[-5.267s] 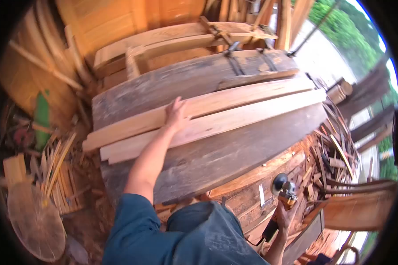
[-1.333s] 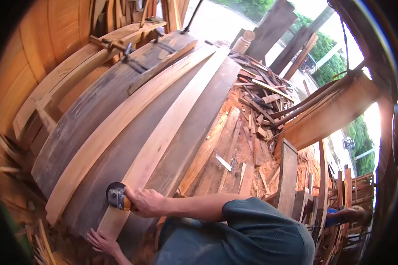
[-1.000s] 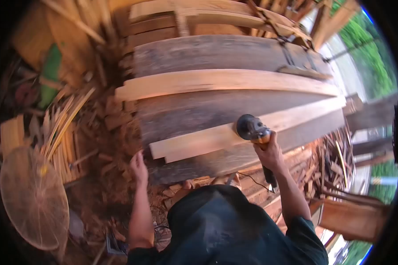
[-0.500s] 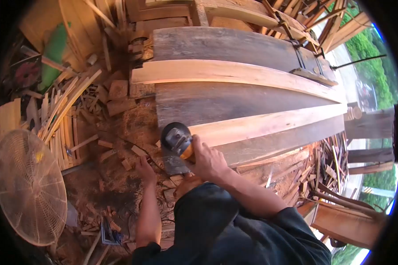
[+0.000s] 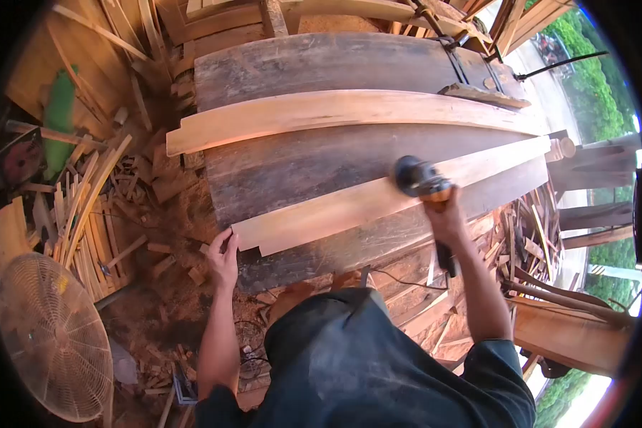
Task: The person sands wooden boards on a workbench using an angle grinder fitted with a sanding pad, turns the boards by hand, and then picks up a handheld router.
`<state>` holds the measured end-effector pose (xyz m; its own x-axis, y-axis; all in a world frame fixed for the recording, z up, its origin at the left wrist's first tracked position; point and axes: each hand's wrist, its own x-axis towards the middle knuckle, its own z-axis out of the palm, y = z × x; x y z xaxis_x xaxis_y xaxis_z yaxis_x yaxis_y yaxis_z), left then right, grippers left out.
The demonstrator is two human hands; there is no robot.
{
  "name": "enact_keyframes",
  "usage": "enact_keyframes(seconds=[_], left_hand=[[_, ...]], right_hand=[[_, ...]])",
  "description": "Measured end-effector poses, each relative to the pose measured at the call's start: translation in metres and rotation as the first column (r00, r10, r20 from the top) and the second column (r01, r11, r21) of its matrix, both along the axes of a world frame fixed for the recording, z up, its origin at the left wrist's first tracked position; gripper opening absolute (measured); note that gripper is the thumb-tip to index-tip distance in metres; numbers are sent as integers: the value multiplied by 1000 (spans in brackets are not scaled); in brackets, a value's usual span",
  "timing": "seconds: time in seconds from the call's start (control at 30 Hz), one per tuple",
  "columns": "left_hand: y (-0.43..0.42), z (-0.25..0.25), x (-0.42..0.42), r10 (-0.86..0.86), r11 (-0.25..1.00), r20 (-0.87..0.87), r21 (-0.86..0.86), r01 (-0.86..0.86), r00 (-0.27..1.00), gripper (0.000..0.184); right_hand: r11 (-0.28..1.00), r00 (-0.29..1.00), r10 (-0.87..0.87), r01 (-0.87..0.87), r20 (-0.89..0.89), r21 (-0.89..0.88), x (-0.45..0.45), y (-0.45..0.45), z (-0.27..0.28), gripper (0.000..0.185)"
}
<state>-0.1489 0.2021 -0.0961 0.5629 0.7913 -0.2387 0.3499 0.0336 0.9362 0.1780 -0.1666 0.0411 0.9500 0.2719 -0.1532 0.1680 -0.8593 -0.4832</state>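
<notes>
My right hand [image 5: 442, 212] is wrapped round an angle grinder [image 5: 429, 184], whose round disc lies over the upper edge of the nearer pale plank [image 5: 328, 207]. The grinder's black rear end shows below my wrist. At the left, my left hand [image 5: 222, 255] pinches the plank's notched end, with thumb and fingertips at its corner. That plank lies slantwise on a dark, worn tabletop [image 5: 285, 164]. Farther back, a second pale plank [image 5: 349, 114], slightly curved, lies on the same top, apart from the first.
A round fan guard [image 5: 53, 339] stands at lower left. Thin offcuts [image 5: 85, 207] lean in a pile on the left, above sawdust and scraps. Clamps [image 5: 453, 43] sit at the far right of the tabletop. A cord [image 5: 406, 280] runs near my body.
My right hand has carried the grinder right, from the plank's left end to about its middle. My left hand has moved up onto the plank's end, which is now uncovered.
</notes>
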Motion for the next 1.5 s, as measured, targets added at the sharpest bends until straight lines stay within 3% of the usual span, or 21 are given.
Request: enact_keyframes(seconds=[0.1, 0.13, 0.2, 0.3, 0.33, 0.4, 0.43, 0.47, 0.57, 0.6, 0.63, 0.7, 0.73, 0.83, 0.97, 1.0, 1.23, 1.3, 1.4, 1.47, 1.5], left_hand=[[-2, 8, 8, 52, 988, 184, -150, -24, 982, 34], [0, -1, 8, -1, 998, 171, -65, 12, 985, 35], [9, -26, -1, -88, 992, 113, 104, 76, 990, 37], [23, 10, 4, -99, 982, -47, -163, 90, 994, 47], [28, 4, 4, -101, 980, -51, -176, 91, 994, 65], [38, -9, -3, -104, 961, -51, -263, 87, 993, 73], [43, -16, -1, -126, 944, -42, -312, 107, 991, 77], [44, -17, -1, -133, 940, -42, -323, 113, 990, 84], [52, -28, -1, -160, 926, 47, -338, 166, 986, 85], [51, -20, -3, -102, 890, 48, -442, 112, 994, 66], [45, -18, 0, -123, 940, 35, -316, 128, 992, 57], [30, -15, 5, -141, 989, 0, -53, 141, 990, 42], [21, -2, 12, -75, 984, -22, -161, 70, 997, 29], [-2, 2, 34, 25, 993, -38, -116, -30, 999, 33], [-44, 2, 62, 121, 874, -307, 485, 45, 944, 46], [-47, -9, 64, 160, 912, -174, 403, -78, 972, 49], [-34, -47, 49, 146, 910, -154, 409, -72, 977, 46], [-39, -29, 55, 182, 853, -300, 523, 2, 936, 47], [-58, 0, 81, 340, 681, -606, 686, 256, 719, 62], [-84, 15, 130, -106, 583, -421, 707, 400, 901, 79], [-108, 25, 157, -335, 515, -308, 731, 447, 891, 87]], right_hand=[[997, 993, -76, 77, 95, -12, 43, -48, -4, 58], [976, 981, -179, 187, 74, -108, 35, -34, 15, 55], [993, 993, -91, 95, 71, -67, 15, -34, -4, 56], [988, 994, 40, -25, -98, 150, -55, 19, 1, 58], [998, 981, 61, -56, -185, 34, -81, 49, 11, 64], [965, 928, 105, -182, -358, -188, -133, 109, 28, 76], [961, 862, 154, -243, -483, -128, -149, 127, 25, 78], [912, 847, 308, -393, -433, -121, -166, 146, 30, 79], [830, 782, 492, -554, -383, -66, -193, 171, 19, 72], [839, 790, 478, -539, -384, -65, -190, 164, 23, 72], [844, 793, 473, -534, -384, -62, -184, 159, 25, 71], [875, 825, 406, -475, -393, -92, -161, 133, 30, 70], [890, 840, 370, -443, -396, -107, -146, 117, 32, 70], [958, 937, 204, -250, -285, -138, -94, 68, 38, 70], [988, 987, 18, -42, -159, -148, -13, 0, 41, 64], [988, 991, -24, 4, -130, -154, 9, -19, 40, 63], [985, 984, -167, 169, 58, -43, 157, -171, 23, 67], [971, 969, -232, 236, 81, -46, 200, -219, 27, 66], [894, 895, -442, 445, 62, -52, 252, -285, 45, 68], [827, 822, -561, 552, 93, 109, 264, -338, 29, 70], [796, 785, -602, 575, 148, 186, 259, -355, 26, 72]])
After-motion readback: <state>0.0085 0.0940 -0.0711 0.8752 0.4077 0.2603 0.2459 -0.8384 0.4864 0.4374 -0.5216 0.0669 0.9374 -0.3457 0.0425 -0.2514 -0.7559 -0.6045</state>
